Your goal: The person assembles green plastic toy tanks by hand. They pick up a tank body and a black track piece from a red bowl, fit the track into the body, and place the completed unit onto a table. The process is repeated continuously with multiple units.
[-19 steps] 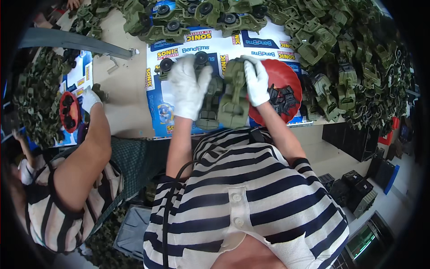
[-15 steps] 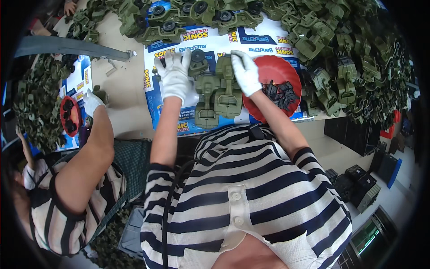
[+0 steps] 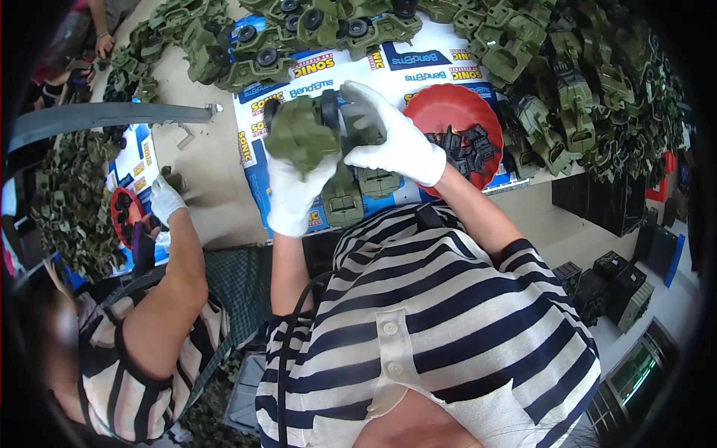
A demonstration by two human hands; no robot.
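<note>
An olive-green toy vehicle [image 3: 302,138] with black wheels is raised over the table, and my white-gloved left hand [image 3: 295,194] grips it from below. My right hand [image 3: 399,142], gloved too, is beside it with thumb and fingers spread apart and no thing seen in its grasp. Below the hands, more green toy vehicle bodies [image 3: 343,203] lie on the printed blue-and-white sheet [image 3: 258,183], partly covered by the hands. Just right of my right hand stands a red scalloped bowl [image 3: 448,104] with several small black parts [image 3: 470,153] in it.
Wheeled green vehicles [image 3: 321,30] line the far side. A big heap of green vehicle bodies [image 3: 575,97] covers the right. A grey metal bar [image 3: 112,116] crosses at left, near a co-worker's gloved hand [image 3: 166,200]. Black crates [image 3: 612,287] are on the floor at right.
My left hand, earlier spread flat on the sheet, has taken up the wheeled vehicle and drawn it nearer. My right hand has left the vehicle bodies and moved left, fingers opened.
</note>
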